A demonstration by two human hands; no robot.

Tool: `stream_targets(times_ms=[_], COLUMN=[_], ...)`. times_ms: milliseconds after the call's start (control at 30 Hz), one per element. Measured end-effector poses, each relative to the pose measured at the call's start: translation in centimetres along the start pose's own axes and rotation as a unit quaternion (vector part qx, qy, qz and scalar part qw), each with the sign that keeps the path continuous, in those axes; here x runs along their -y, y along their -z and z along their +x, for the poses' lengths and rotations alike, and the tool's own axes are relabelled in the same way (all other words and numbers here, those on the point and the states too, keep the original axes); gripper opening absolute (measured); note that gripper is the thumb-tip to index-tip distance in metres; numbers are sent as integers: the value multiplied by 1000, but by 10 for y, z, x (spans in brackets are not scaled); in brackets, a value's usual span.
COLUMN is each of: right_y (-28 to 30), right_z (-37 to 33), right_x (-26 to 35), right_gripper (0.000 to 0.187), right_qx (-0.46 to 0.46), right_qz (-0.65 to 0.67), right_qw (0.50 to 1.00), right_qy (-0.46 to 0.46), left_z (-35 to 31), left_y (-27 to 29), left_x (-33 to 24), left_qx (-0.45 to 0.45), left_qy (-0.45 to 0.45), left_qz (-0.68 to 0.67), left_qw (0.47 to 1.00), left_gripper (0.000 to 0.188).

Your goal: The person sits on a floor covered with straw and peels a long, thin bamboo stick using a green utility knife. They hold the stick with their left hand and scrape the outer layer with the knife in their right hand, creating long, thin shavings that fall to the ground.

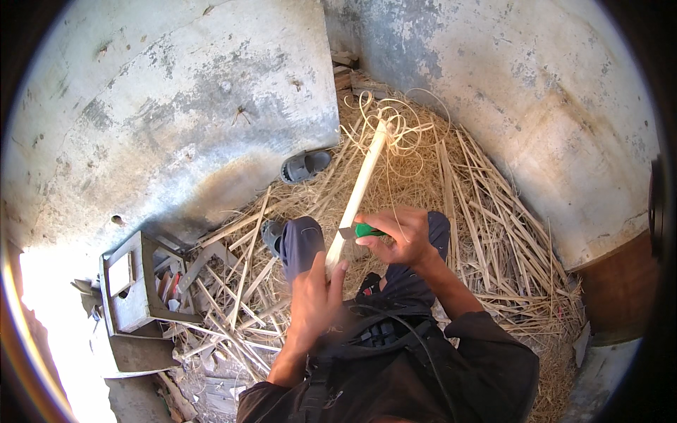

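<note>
A pale wooden strip (367,171) slants up and away from my lap, its near end gripped by my left hand (315,292). Thin curled shavings (400,127) cluster around its far end. My right hand (403,236) is closed around the green handle of a knife (365,230). The short, flat blade lies across the strip, just beyond my left fingers. Part of the handle is hidden inside my right fist.
Fine shavings (416,183) and long split sticks (486,218) cover the floor around my legs. Two grey clogs (305,167) lie ahead to the left. A wooden box frame (137,289) stands at left. Worn plaster walls (211,92) close in the far side.
</note>
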State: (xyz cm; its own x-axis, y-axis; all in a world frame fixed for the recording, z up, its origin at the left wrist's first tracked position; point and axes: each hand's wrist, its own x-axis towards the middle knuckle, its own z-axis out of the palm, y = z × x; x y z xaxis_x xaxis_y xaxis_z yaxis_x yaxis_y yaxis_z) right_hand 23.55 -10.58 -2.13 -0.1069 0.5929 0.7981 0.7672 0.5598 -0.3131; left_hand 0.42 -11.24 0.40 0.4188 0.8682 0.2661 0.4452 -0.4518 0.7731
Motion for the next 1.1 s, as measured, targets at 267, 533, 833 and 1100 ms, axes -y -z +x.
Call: stream_targets(times_ms=[267, 533, 833, 1100], right_y=[4, 21, 33, 27], right_z=[3, 5, 9, 4], right_x=[-24, -69, -68, -57], right_gripper=[31, 43, 33, 31], right_qx=[-59, -125, -21, -105], right_qz=[-17, -73, 308, 260], right_qw=[998, 986, 901, 915], right_qy=[-32, -78, -305, -292], left_z=[-7, -26, -21, -11], left_y=[5, -9, 5, 8], left_x=[2, 23, 22, 17], left_qx=[59, 74, 86, 31], left_qy=[72, 76, 78, 41], left_qz=[-14, -4, -86, -67], left_qw=[996, 994, 990, 996], left_gripper=[27, 35, 27, 30])
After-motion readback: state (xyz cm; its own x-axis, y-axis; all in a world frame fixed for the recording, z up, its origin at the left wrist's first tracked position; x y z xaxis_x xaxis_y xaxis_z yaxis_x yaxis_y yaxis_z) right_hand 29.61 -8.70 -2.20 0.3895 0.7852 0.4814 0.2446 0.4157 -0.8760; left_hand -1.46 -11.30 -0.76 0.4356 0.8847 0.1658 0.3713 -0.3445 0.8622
